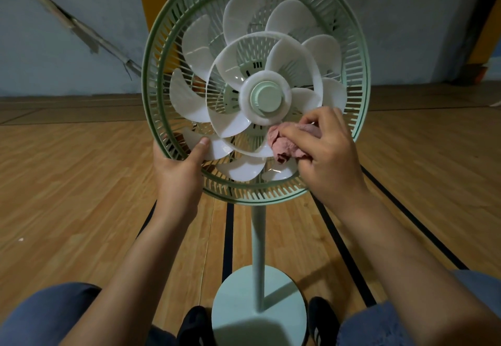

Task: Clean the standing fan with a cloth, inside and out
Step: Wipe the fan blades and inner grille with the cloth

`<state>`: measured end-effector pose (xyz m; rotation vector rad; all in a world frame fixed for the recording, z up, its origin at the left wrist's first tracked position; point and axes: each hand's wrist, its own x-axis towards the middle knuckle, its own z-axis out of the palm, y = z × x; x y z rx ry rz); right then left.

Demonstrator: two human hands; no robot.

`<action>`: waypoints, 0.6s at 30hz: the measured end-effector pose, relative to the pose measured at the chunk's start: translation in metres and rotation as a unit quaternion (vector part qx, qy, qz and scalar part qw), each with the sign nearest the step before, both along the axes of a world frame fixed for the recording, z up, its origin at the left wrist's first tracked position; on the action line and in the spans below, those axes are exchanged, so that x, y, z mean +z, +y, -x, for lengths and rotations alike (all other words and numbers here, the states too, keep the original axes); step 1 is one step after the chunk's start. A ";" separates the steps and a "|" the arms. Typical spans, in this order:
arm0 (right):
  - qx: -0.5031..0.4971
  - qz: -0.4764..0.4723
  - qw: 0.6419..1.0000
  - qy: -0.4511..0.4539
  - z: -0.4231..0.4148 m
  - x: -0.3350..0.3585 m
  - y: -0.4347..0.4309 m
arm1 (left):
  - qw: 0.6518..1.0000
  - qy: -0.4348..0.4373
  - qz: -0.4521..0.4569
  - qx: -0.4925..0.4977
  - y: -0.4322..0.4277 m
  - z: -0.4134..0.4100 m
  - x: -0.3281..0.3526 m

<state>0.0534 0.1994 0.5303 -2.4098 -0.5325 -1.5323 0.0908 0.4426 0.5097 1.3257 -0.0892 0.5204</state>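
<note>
A pale green standing fan stands in front of me with its front grille off. Its rear grille ring [162,47] frames white blades [238,20] around a green hub cap [267,99]. My left hand [179,166] grips the lower left rim, thumb pressed on a white blade. My right hand [325,150] holds a crumpled pink cloth [282,145] against the blades just below and right of the hub.
The fan's pole [257,250] runs down to a round pale base [257,305] between my dark shoes and blue-trousered knees. The wooden floor [67,183] has black lines. A grey wall [67,34] and a yellow post [153,4] stand behind.
</note>
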 end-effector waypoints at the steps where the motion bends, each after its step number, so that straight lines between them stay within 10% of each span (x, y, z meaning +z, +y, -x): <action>1: 0.004 -0.008 1.000 -0.022 -0.002 0.000 -0.003 | 1.000 0.000 0.002 0.000 0.000 0.000 -0.001; 18: 0.040 -0.050 0.998 0.005 -0.005 -0.015 0.011 | 1.000 -0.020 0.002 0.013 -0.001 -0.001 -0.005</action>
